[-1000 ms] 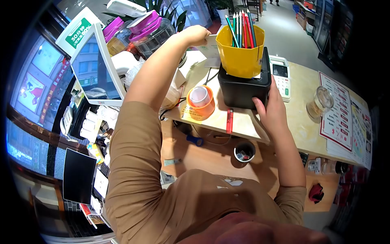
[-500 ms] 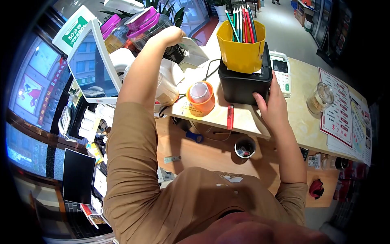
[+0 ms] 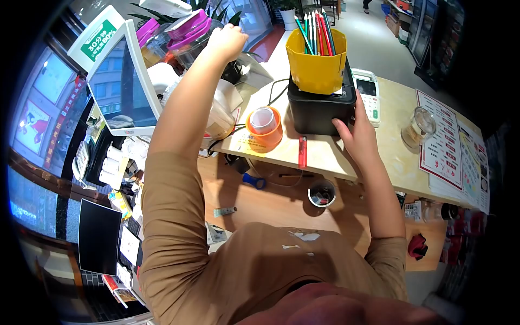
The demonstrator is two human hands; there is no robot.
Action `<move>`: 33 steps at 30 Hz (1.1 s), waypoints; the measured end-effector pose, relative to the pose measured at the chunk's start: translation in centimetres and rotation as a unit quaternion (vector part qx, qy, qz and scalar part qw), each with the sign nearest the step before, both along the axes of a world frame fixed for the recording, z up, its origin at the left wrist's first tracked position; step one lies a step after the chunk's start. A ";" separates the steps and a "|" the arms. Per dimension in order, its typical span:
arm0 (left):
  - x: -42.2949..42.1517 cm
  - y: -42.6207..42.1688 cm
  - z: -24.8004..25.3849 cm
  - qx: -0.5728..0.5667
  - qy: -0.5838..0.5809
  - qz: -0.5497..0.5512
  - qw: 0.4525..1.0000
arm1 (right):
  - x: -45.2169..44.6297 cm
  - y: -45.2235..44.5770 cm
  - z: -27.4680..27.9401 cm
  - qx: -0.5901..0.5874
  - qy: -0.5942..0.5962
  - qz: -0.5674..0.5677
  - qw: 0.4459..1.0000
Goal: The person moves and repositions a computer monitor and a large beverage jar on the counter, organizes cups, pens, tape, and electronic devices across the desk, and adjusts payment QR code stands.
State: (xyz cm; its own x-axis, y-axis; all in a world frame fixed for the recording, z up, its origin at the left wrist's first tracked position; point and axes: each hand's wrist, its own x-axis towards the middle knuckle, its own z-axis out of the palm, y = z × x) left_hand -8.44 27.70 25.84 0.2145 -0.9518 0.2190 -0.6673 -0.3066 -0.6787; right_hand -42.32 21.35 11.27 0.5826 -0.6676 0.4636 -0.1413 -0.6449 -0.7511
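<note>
My left hand (image 3: 228,43) is raised past the clear jar with the purple lid (image 3: 189,30), its fingers curled; what they hold, if anything, is hidden. Just below it, a whitish folded card (image 3: 254,73) leans on the counter. My right hand (image 3: 356,132) grips the right side of a black box (image 3: 314,112), thumb on the front face and fingers along the side. On the box stands a yellow holder (image 3: 317,70) full of colored pencils (image 3: 321,35). An orange cup (image 3: 265,135) with a translucent cup inside and a red lighter (image 3: 302,151) are in front.
A white card terminal (image 3: 368,97) sits right of the box. Farther right are a glass jar (image 3: 418,129) and printed menus (image 3: 443,143). A monitor (image 3: 122,81) is on the left. Beneath the counter edge, a small bin (image 3: 322,193) stands on a lower shelf.
My left hand has risen slightly, away from the whitish card. My right hand stays at the black box. The whole view has shifted a little.
</note>
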 end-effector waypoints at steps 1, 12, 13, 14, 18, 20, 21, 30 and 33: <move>-1.5 0.2 0.5 -0.040 0.036 -0.017 0.998 | 0.0 0.0 0.2 0.037 0.004 0.006 0.999; -9.2 5.1 -1.5 -0.027 0.470 -0.076 0.879 | 0.3 -0.9 -0.3 0.007 0.021 0.026 0.999; -10.0 6.4 -1.6 -0.006 0.506 -0.086 0.858 | 0.4 -1.0 -0.5 0.006 0.021 0.021 1.000; -10.1 7.3 -2.3 0.029 0.493 -0.115 0.862 | 0.5 -1.3 -1.1 -0.006 0.009 0.021 1.000; -11.5 9.7 -5.0 0.066 0.498 -0.121 0.856 | 0.7 -1.2 -1.4 0.014 -0.005 0.024 1.000; -11.8 10.1 -6.3 0.035 0.485 -0.091 0.869 | 0.8 -1.5 -1.8 0.003 -0.015 0.022 1.000; -12.0 10.5 -6.3 0.031 0.495 -0.080 0.864 | 0.8 -1.4 -2.0 -0.003 -0.020 0.021 1.000; -15.6 19.2 -5.5 -0.082 0.555 -0.131 0.817 | 0.6 -0.4 -1.9 -0.066 -0.069 -0.046 0.994; -16.2 23.8 -7.2 -0.064 0.526 -0.139 0.837 | -0.7 3.5 0.7 -0.265 -0.139 -0.100 0.949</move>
State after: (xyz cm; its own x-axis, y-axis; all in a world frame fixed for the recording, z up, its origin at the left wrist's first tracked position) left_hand -24.65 51.54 18.63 0.1266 -0.9802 0.1522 -0.9326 -0.0653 0.3550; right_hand -42.98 24.81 12.02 0.2737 -0.3822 0.8826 -0.1447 -0.9236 -0.3550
